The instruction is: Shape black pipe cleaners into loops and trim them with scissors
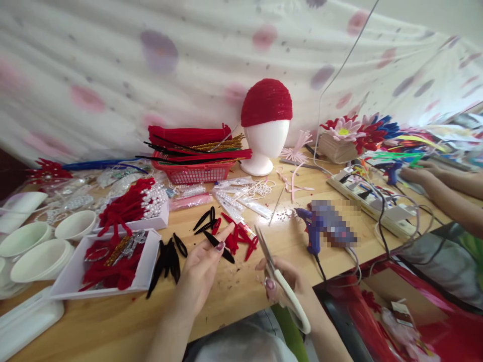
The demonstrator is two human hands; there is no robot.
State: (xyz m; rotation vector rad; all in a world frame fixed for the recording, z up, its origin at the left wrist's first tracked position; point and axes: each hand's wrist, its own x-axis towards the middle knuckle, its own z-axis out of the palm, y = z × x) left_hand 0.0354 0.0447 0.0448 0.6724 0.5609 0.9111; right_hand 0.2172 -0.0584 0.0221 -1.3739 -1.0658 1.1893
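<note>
Scissors (pixel 281 279) with white handles sit in my right hand (pixel 292 286), fingers closed through and around the handles, blades open a little and pointing up and away from me. My left hand (pixel 202 266) is raised over the desk (pixel 113 322), thumb and forefinger pinched on a black leaf-shaped piece (pixel 219 246) that juts out to the right, its tip close to the scissor blades but not touching them. More black pieces (pixel 168 261) lie fanned on the desk just left of that hand, and a few red pieces (pixel 237 239) lie scattered just beyond it. A white tray (pixel 145 274) holding red and gold trimmings sits further left, beside stacked white bowls (pixel 37 251). A blue glue gun (pixel 315 231) rests right of the scissors, its cord trailing toward the desk edge. Further back I note a red basket (pixel 194 173) loaded with red, black and gold stems, and a white foam head (pixel 264 141) wearing a red cap. At far right, another person's hand (pixel 415 175) rests near a power strip (pixel 372 203).
</note>
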